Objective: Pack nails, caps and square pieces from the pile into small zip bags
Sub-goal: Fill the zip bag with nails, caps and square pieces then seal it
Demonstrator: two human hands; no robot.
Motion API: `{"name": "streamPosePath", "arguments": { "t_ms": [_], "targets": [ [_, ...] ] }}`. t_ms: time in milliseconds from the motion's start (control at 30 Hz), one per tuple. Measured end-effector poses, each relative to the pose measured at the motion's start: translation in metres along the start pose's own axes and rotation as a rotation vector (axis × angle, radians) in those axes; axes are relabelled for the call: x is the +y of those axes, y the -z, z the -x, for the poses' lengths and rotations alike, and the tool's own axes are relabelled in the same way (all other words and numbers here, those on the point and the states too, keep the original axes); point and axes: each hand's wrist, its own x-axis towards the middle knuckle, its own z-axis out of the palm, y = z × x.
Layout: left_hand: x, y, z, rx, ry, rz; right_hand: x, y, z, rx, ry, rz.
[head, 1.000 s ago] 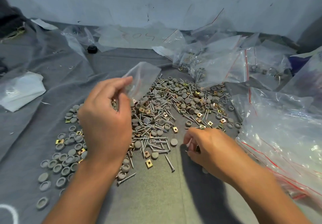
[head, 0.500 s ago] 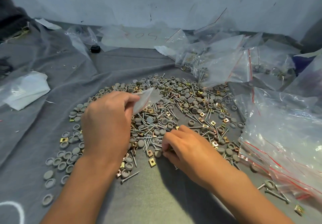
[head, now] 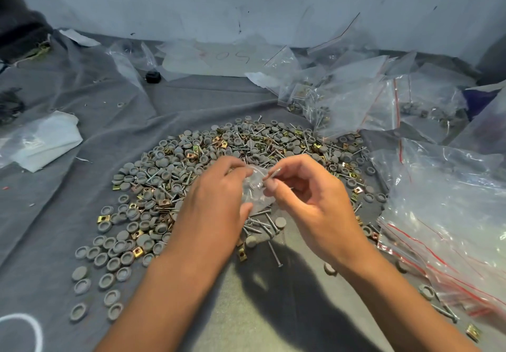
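A wide pile (head: 191,165) of grey round caps, silver nails and gold square pieces lies on the grey cloth. Above its near edge my left hand (head: 216,204) grips a small clear zip bag (head: 256,190). My right hand (head: 309,204) pinches a few nails (head: 272,175) between thumb and fingers, their tips at the bag's mouth. Some nails show through the bag's plastic. Loose nails and caps lie under both hands.
A heap of clear bags with red zip lines (head: 451,214) fills the right side. More filled bags (head: 342,105) lie at the back right. White folded plastic (head: 46,141) sits at the left. A small black object (head: 152,76) is at the back.
My right hand rose from the pile with nails and came to the bag. My left hand brought the bag down and toward the middle.
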Motion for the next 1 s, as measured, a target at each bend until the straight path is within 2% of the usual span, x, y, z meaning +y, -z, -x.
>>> {"name": "streamPosePath", "arguments": {
  "t_ms": [67, 267, 400, 500, 600, 667, 733, 867, 1000],
  "targets": [
    [0.003, -0.002, 0.001, -0.003, -0.022, 0.0, 0.001, -0.005, -0.002, 0.009, 0.024, 0.04],
    [0.004, -0.003, 0.001, 0.015, -0.052, 0.023, 0.013, -0.014, -0.006, 0.039, 0.223, 0.6],
    [0.005, 0.0, 0.001, 0.015, -0.043, 0.047, 0.009, -0.01, -0.003, 0.047, 0.227, 0.593],
    [0.0, 0.008, 0.0, 0.113, 0.029, 0.024, 0.005, 0.001, -0.003, 0.085, 0.152, 0.577],
    [-0.006, 0.022, -0.004, 0.352, 0.098, -0.009, 0.012, 0.008, 0.002, -0.145, -0.084, 0.704],
    [-0.009, 0.027, -0.006, 0.458, 0.094, -0.053, 0.019, 0.004, 0.006, -0.285, -0.11, 0.838],
    [-0.01, 0.026, -0.006, 0.4, 0.085, -0.102, 0.021, -0.004, 0.008, -0.318, -0.083, 0.911],
    [-0.006, 0.015, 0.0, 0.153, 0.093, -0.1, 0.022, -0.008, 0.011, -0.328, -0.047, 0.998],
    [-0.006, 0.011, -0.001, 0.158, 0.062, -0.064, 0.025, -0.005, 0.023, -0.38, 0.009, 1.15]
  ]
}}
